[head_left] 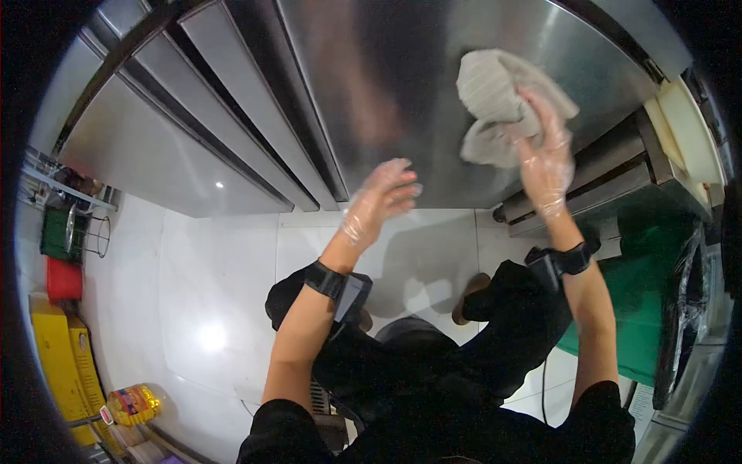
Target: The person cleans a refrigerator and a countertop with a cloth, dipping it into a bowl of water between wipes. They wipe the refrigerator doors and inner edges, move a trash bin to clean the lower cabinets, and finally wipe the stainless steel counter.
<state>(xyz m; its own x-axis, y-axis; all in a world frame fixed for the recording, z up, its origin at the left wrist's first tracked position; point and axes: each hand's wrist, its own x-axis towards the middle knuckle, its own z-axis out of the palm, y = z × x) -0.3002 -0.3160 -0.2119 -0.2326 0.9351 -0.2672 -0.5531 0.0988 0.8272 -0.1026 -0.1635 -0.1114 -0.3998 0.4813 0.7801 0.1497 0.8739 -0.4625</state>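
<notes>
My right hand [547, 158], in a clear plastic glove, grips a pale grey-white cloth [495, 89] and presses it on a stainless steel panel [394, 85]. The cloth is bunched, with a loose fold spreading left and up. My left hand [384, 197], also in a clear glove, is held in front of the panel's lower edge with its fingers apart and nothing in them. Both wrists wear black straps with a dark device.
Steel slats [239, 93] run along the left of the panel. A steel shelf rack [618, 182] and green sheet [630, 301] stand at right. On the left are a red container [63, 278], yellow boxes [58, 348] and an oil bottle [133, 405]. White tiles [185, 286] cover the floor.
</notes>
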